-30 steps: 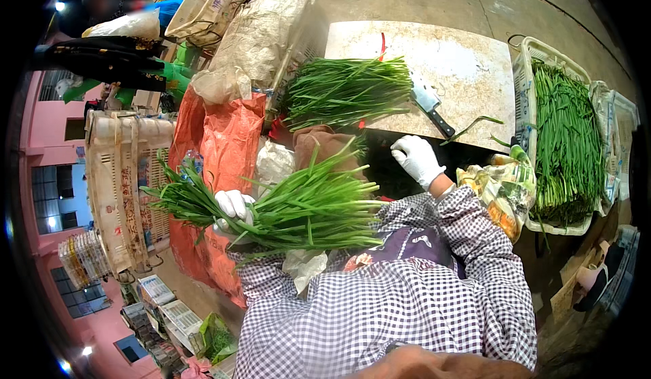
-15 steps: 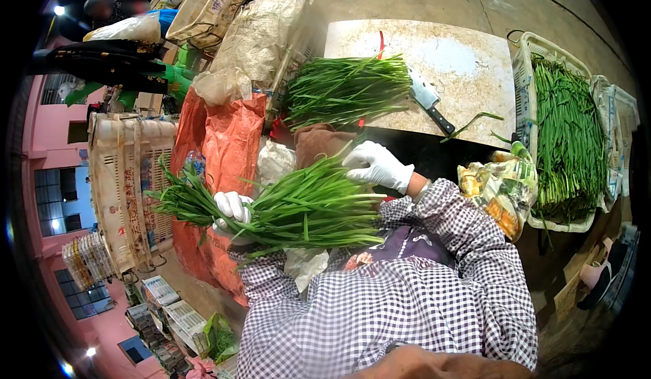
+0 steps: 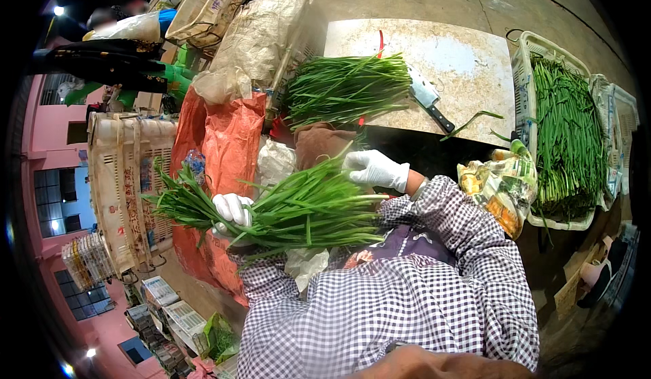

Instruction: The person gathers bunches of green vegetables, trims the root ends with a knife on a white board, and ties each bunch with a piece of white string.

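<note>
Near the board (image 3: 468,74), green stalks (image 3: 308,206) span both hands (image 3: 232,209) (image 3: 377,169)

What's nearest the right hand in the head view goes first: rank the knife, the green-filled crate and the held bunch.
1. Held bunch: gripped in the left hand, right beside the right hand.
2. Knife: ahead and rightward, on the white board.
3. Green-filled crate: far right.

Held greens (image 3: 312,206) and knife (image 3: 433,107) obstruct; room over white board (image 3: 481,67), far right
</note>
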A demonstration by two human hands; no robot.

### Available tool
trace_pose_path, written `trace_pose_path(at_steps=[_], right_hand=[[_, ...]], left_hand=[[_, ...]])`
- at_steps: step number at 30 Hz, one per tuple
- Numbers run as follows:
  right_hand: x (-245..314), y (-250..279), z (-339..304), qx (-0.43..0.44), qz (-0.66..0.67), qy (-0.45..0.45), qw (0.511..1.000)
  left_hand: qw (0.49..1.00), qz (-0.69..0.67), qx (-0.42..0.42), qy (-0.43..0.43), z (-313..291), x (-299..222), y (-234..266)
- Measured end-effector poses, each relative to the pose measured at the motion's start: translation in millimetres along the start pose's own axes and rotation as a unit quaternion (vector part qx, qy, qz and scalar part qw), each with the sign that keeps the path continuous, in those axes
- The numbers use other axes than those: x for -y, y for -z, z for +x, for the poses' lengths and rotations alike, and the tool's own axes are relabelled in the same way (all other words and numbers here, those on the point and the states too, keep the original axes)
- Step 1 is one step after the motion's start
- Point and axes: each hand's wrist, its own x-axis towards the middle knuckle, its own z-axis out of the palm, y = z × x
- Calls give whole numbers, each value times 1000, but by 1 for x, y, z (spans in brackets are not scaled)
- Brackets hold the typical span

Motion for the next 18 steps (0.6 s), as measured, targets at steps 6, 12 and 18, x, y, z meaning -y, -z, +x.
trace_pose_path(at_steps=[6, 12, 18], right_hand=[[11, 0, -17, 110, 79, 8, 991], [-5, -12, -34, -51, -220, 31, 974], [-56, 3, -52, -109, -313, -7, 943]], left_hand=[[995, 32, 91, 17, 8, -10, -3], [992, 52, 105, 40, 8, -15, -10], [994, 67, 82, 20, 3, -16, -10]])
